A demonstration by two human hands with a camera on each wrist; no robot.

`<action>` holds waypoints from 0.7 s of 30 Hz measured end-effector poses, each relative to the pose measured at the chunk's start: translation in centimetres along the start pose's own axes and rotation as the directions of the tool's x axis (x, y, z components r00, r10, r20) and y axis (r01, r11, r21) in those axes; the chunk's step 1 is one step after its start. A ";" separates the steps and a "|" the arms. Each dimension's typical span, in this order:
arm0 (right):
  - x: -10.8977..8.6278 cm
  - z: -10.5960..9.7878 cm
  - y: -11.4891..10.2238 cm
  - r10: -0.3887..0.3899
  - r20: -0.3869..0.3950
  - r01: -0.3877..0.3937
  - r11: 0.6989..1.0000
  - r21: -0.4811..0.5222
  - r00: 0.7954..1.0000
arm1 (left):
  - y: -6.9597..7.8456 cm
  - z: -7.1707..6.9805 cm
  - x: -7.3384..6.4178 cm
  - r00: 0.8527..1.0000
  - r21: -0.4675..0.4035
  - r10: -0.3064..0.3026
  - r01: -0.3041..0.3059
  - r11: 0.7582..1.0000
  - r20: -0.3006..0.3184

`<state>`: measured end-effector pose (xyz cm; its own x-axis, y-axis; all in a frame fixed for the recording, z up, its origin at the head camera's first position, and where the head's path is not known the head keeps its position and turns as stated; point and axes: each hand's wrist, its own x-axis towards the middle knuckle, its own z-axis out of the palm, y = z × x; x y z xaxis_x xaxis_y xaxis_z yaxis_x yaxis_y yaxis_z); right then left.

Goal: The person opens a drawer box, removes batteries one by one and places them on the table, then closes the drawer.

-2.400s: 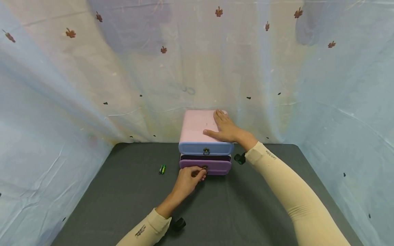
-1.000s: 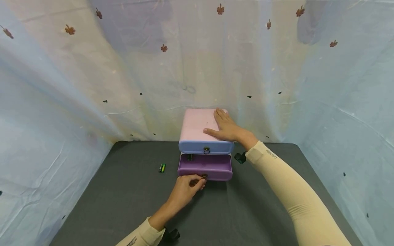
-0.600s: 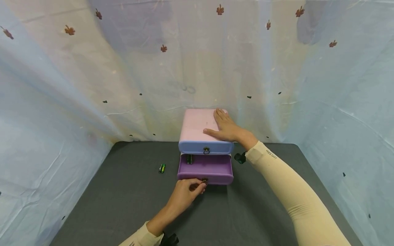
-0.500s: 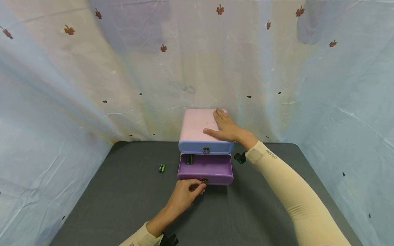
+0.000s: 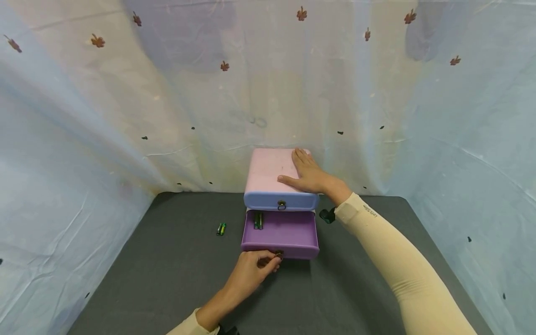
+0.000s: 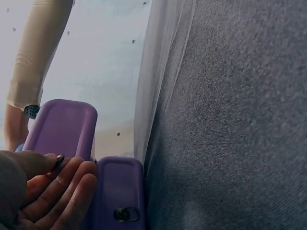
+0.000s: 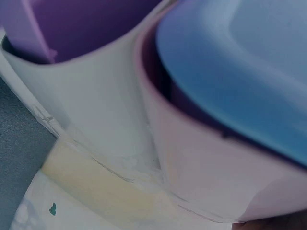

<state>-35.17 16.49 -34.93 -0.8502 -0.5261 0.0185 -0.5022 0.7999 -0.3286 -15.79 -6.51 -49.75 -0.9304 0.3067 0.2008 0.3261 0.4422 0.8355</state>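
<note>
In the head view a small drawer cabinet with a pink top point(image 5: 268, 170) stands at the table's back. Its blue upper drawer point(image 5: 264, 201) is pushed in. The purple drawer point(image 5: 289, 232) below is pulled out, and two green batteries point(image 5: 258, 220) lie at its back left. My left hand point(image 5: 249, 274) pinches the small metal ring pull point(image 6: 58, 162) on this drawer's front between thumb and finger. My right hand point(image 5: 309, 176) rests flat on the pink top, fingers spread; the right wrist view shows mainly the cabinet's side.
Two green batteries point(image 5: 221, 229) lie on the dark grey table point(image 5: 180, 260), left of the cabinet. In the left wrist view another purple drawer front point(image 6: 120, 184) with a ring pull adjoins the pulled-out one. A patterned curtain point(image 5: 268, 93) hangs behind.
The purple drawer has slid out toward me with my left hand on its ring, from slightly ajar to far out. The batteries inside have come into view. My right hand has stayed put.
</note>
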 end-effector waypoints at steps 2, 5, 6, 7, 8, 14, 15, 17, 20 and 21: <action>0.1 0.1 0.0 -0.001 0.002 0.001 1.000 -0.001 1.000 | 0.0 0.0 -0.2 1.000 0.003 -0.002 0.002 1.000 0.000; 0.1 0.1 0.0 -0.004 0.000 0.004 1.000 0.000 1.000 | 0.0 0.0 -0.4 1.000 0.000 -0.009 0.009 1.000 0.005; 0.1 0.1 0.0 -0.004 -0.001 0.004 1.000 0.001 1.000 | 0.1 0.0 -0.5 1.000 -0.002 -0.011 0.011 1.000 0.007; 0.1 0.1 0.0 -0.003 0.001 0.003 1.000 0.002 1.000 | 0.1 0.0 -0.6 1.000 -0.004 -0.013 0.013 1.000 0.010; 0.1 0.0 0.0 -0.003 0.000 0.003 1.000 0.003 1.000 | 0.1 0.0 -0.6 1.000 -0.008 -0.013 0.013 1.000 0.015; 0.1 0.0 0.1 -0.002 -0.001 0.002 1.000 0.007 1.000 | 0.2 0.1 -1.0 0.999 -0.016 -0.014 0.015 1.000 0.034; 0.1 0.0 0.1 -0.003 -0.001 0.003 1.000 0.007 1.000 | 0.2 0.1 -1.1 0.999 -0.017 -0.016 0.016 1.000 0.037; 0.1 0.1 0.1 -0.004 -0.002 0.004 1.000 0.003 1.000 | 0.2 0.1 -1.3 0.999 -0.023 -0.017 0.018 1.000 0.043; 0.2 0.1 0.1 -0.006 -0.002 0.006 1.000 -0.002 1.000 | 0.3 0.1 -1.5 0.999 -0.027 -0.016 0.017 0.999 0.045; 0.2 0.1 0.1 -0.007 -0.002 0.007 1.000 -0.004 1.000 | 0.3 0.1 -1.6 0.999 -0.029 -0.014 0.015 0.999 0.044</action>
<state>-35.39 16.47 -35.09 -0.8473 -0.5307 0.0228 -0.5084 0.7977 -0.3243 -14.18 -6.72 -49.85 -0.9265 0.3376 0.1661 0.3068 0.4224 0.8529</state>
